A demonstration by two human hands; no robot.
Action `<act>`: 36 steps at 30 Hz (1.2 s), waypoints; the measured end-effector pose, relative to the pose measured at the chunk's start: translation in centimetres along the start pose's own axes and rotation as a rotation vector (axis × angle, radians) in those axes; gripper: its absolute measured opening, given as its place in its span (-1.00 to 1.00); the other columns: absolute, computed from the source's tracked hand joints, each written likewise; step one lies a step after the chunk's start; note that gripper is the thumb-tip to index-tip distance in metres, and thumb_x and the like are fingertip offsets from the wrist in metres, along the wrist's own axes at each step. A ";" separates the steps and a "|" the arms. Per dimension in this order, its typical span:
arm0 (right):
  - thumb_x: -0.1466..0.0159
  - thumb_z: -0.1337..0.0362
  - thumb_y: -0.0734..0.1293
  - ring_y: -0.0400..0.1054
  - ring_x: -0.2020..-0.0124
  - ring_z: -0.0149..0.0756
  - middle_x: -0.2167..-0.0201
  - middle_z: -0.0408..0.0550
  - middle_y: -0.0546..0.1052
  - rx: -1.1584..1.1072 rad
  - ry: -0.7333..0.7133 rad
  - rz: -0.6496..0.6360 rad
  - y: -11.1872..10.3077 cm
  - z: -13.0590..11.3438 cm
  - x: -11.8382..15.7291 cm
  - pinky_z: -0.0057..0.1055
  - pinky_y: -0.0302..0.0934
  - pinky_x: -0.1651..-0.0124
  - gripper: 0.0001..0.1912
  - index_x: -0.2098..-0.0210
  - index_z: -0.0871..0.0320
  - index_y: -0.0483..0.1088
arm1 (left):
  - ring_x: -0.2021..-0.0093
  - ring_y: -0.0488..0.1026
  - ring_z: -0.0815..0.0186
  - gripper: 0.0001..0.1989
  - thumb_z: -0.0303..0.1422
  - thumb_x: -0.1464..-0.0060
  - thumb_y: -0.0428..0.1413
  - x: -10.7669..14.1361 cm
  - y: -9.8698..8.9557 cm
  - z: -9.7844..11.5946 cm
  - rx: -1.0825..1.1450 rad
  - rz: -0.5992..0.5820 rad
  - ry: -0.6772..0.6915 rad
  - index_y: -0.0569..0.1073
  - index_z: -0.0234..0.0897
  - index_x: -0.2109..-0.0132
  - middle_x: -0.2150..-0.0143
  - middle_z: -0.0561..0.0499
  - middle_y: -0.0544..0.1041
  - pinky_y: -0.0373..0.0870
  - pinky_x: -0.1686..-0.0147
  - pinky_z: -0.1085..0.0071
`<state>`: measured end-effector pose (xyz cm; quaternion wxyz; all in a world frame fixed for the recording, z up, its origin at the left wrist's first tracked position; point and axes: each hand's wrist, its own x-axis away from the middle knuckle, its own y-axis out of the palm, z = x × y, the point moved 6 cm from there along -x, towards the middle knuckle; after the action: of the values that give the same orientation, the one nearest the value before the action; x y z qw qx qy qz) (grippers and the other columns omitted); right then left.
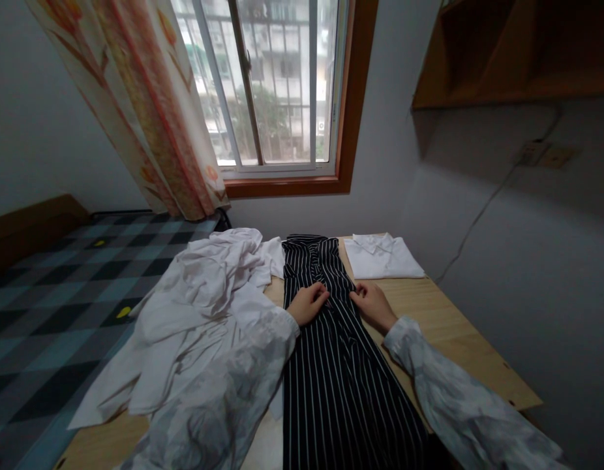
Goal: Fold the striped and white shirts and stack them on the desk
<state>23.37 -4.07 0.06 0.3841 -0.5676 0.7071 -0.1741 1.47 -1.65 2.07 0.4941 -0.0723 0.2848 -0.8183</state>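
Nearest to me, the striped garment (pixel 326 391) runs lengthwise down the middle of the table (pixel 458 333), and its lower part goes out of view at the bottom. I think that if I would pull only from the upper part, this near part could twist, because its weight is far from my fingers. My left sleeve (pixel 228 385) lies close along the heap of white clothes (pixel 209 287); in my judgement, a wide move of this arm could catch the heap and drag it.

Further up, my left hand (pixel 308 303) rests upon the stripes, the fingers curled and the thumb near the forefinger; whether cloth is between them, I cannot tell. My right hand (pixel 374 305) is bent inward at the right edge of the garment, and thumb and fingers seem to pinch this edge.

Beyond the hands, the cloth is gathered in small wrinkles; uneven pulling could make them deeper. Just beside its far end lies a folded white garment (pixel 383 258), which a careless push could disarrange.
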 end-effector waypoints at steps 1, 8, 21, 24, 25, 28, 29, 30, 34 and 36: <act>-0.27 0.14 0.34 0.38 0.37 -0.24 0.46 -0.13 0.53 -0.011 0.025 0.005 0.1 0.0 -0.1 -0.36 0.18 0.24 -0.79 0.46 0.07 0.41 | 0.34 0.44 0.23 -0.68 -0.02 -0.34 0.11 0.1 -0.1 0.1 -0.039 0.001 0.012 0.45 -0.14 0.26 0.36 0.05 0.57 0.32 0.14 0.33; -0.27 0.18 0.32 0.45 0.42 -0.23 0.46 -0.18 0.54 -0.053 0.071 0.018 1.1 0.0 -0.4 -0.35 0.23 0.24 -0.89 0.24 0.06 0.40 | 0.33 0.51 0.19 -0.79 -0.14 -0.34 0.16 0.2 -1.0 0.8 -0.156 0.046 0.050 0.57 -0.13 0.18 0.33 0.01 0.59 0.42 0.05 0.28; -0.51 0.02 0.28 0.13 -0.54 0.03 -0.51 0.12 0.30 0.122 -0.391 -0.240 3.0 -3.7 -0.1 0.15 -0.02 -0.56 -0.39 -0.48 0.06 0.30 | -0.53 0.24 -0.14 -0.26 -0.04 -0.23 0.21 3.8 -5.9 -3.5 -0.570 0.151 -0.011 0.38 -0.28 -0.44 -0.53 -0.33 0.31 0.05 -0.53 -0.03; -0.55 -0.04 0.22 0.04 -0.59 0.03 -0.57 0.09 0.21 0.187 -0.359 -0.336 4.5 -3.5 -0.2 0.18 -0.11 -0.59 -0.33 -0.55 0.05 0.19 | -0.56 0.20 -0.04 -0.28 -0.19 -0.24 0.15 3.2 -6.0 -4.6 -0.649 0.129 0.002 0.33 -0.25 -0.49 -0.57 -0.25 0.26 -0.04 -0.57 0.01; -0.56 -0.06 0.20 0.03 -0.59 0.02 -0.58 0.08 0.19 0.199 -0.355 -0.352 4.8 -3.4 -0.3 0.18 -0.13 -0.60 -0.32 -0.56 0.04 0.17 | -0.56 0.19 -0.01 -0.28 -0.23 -0.23 0.14 3.0 -6.1 -4.9 -0.665 0.124 0.006 0.31 -0.24 -0.50 -0.57 -0.23 0.25 -0.06 -0.57 0.02; -0.57 -0.09 0.15 0.01 -0.60 0.00 -0.58 0.05 0.17 0.222 -0.359 -0.375 5.0 -3.2 -0.8 0.17 -0.15 -0.60 -0.33 -0.57 0.01 0.16 | -0.59 0.14 0.05 -0.28 -0.31 -0.24 0.08 2.5 -6.4 -5.5 -0.694 0.102 0.026 0.28 -0.23 -0.52 -0.60 -0.18 0.20 -0.09 -0.58 0.05; -0.58 -0.08 0.15 0.02 -0.60 0.00 -0.58 0.05 0.17 0.227 -0.360 -0.376 5.1 -3.2 -1.0 0.16 -0.15 -0.60 -0.34 -0.57 0.01 0.16 | -0.59 0.13 0.06 -0.28 -0.32 -0.24 0.07 2.2 -6.5 -5.6 -0.696 0.091 0.029 0.28 -0.25 -0.52 -0.61 -0.19 0.18 -0.09 -0.59 0.05; -0.58 -0.07 0.15 0.02 -0.60 0.00 -0.58 0.05 0.18 0.232 -0.361 -0.374 5.2 -3.1 -1.4 0.15 -0.14 -0.60 -0.34 -0.57 0.01 0.17 | -0.60 0.12 0.05 -0.28 -0.33 -0.25 0.07 1.8 -6.6 -5.7 -0.695 0.079 0.027 0.27 -0.28 -0.52 -0.61 -0.20 0.17 -0.10 -0.59 0.04; -0.58 0.00 0.14 0.04 -0.59 -0.01 -0.58 0.08 0.18 0.279 -0.351 -0.351 6.3 -2.9 -3.5 0.12 -0.08 -0.59 -0.36 -0.56 0.07 0.18 | -0.61 0.09 -0.01 -0.30 -0.35 -0.27 0.06 -0.3 -7.0 -5.9 -0.685 0.025 -0.034 0.27 -0.36 -0.52 -0.61 -0.26 0.14 -0.10 -0.59 -0.03; -0.59 0.02 0.11 0.03 -0.59 0.00 -0.58 0.13 0.16 0.325 -0.343 -0.351 7.0 -2.9 -4.7 0.06 -0.05 -0.59 -0.34 -0.56 0.17 0.17 | -0.61 0.08 0.00 -0.31 -0.36 -0.28 0.06 -1.2 -7.2 -5.8 -0.701 0.014 -0.069 0.26 -0.38 -0.52 -0.61 -0.26 0.14 -0.08 -0.59 -0.03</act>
<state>16.86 1.84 -1.25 0.5478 -0.6336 0.4856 -0.2503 -5.75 4.20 1.33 0.4539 -0.2634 0.5321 -0.6644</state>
